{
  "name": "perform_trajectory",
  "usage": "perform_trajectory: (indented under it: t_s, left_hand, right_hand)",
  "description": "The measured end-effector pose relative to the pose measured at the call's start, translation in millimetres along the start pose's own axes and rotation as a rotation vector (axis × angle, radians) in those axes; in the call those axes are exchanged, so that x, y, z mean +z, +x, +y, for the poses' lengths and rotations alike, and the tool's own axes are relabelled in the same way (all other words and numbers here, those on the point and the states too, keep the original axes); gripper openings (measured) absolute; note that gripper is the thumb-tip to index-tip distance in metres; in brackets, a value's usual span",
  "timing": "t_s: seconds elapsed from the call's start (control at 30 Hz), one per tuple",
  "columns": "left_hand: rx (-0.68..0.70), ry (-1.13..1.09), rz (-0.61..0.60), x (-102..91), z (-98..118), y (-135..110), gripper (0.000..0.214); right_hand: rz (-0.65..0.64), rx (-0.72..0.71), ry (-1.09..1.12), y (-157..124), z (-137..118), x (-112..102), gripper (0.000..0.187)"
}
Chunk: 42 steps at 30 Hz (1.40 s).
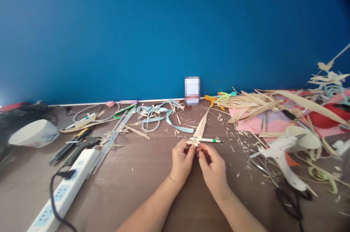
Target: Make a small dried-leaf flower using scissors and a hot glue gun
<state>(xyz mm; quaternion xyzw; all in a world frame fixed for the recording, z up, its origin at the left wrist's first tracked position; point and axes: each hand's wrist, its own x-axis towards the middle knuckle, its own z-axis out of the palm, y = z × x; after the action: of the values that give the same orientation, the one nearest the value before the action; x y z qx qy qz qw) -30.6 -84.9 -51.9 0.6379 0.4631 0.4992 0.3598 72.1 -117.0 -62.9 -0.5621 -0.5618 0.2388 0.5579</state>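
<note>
Both my hands meet at the middle of the table over a pale, dried corn husk piece (pixel 201 128), shaped into a small flower at its lower end. Its long pointed tip reaches away from me. My left hand (pixel 182 161) is closed, thumb and fingers pinching the base of the husk. My right hand (pixel 213 168) pinches the same base from the other side, its fingers curled. Just beyond my fingertips lies a white pen with a green band (pixel 210 140), partly hidden behind the husk.
A white power strip (pixel 68 188), a black glue gun (pixel 82 148) and a white bowl (pixel 35 133) stand left. Light blue ribbon (pixel 169 119) lies behind. To the right are a white glue gun (pixel 284 159), black-handled scissors (pixel 290 203) and heaped husk strips (pixel 251 104). A blue wall (pixel 153 35) rises behind.
</note>
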Motion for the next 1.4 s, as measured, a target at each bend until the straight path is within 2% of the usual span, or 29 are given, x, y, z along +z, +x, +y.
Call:
perform_trajectory:
  t_s: [0.17, 0.27, 0.37, 0.57, 0.7, 1.1, 1.4]
  left_hand:
    - [-0.051, -0.070, -0.046, -0.9, -3, 2, 0.015]
    - [-0.071, -0.118, -0.079, -1.3, -5, 2, 0.016]
    - [-0.135, -0.195, -0.129, -0.9, -5, 2, 0.018]
    - [-0.426, -0.524, -0.183, 1.6, -5, 3, 0.024]
    - [-0.480, -0.613, -0.186, 2.2, -5, 4, 0.025]
    - [-0.487, -0.562, -0.108, 2.2, -8, 4, 0.023]
    - [-0.311, -0.410, -0.109, 0.2, -7, 5, 0.016]
  right_hand:
    - [0.071, 0.174, 0.122, 8, 9, -5, 0.020]
    - [0.066, 0.221, 0.216, 11, 10, -7, 0.015]
    - [0.009, 0.197, 0.289, 11, 9, -8, 0.012]
    - [-0.031, 0.131, 0.293, 10, 6, -6, 0.013]
    - [-0.034, 0.099, 0.238, 12, 4, -8, 0.013]
    - [-0.054, 0.054, 0.151, 12, 0, -10, 0.014]
    - [-0.045, -0.011, 0.071, 11, -1, -11, 0.015]
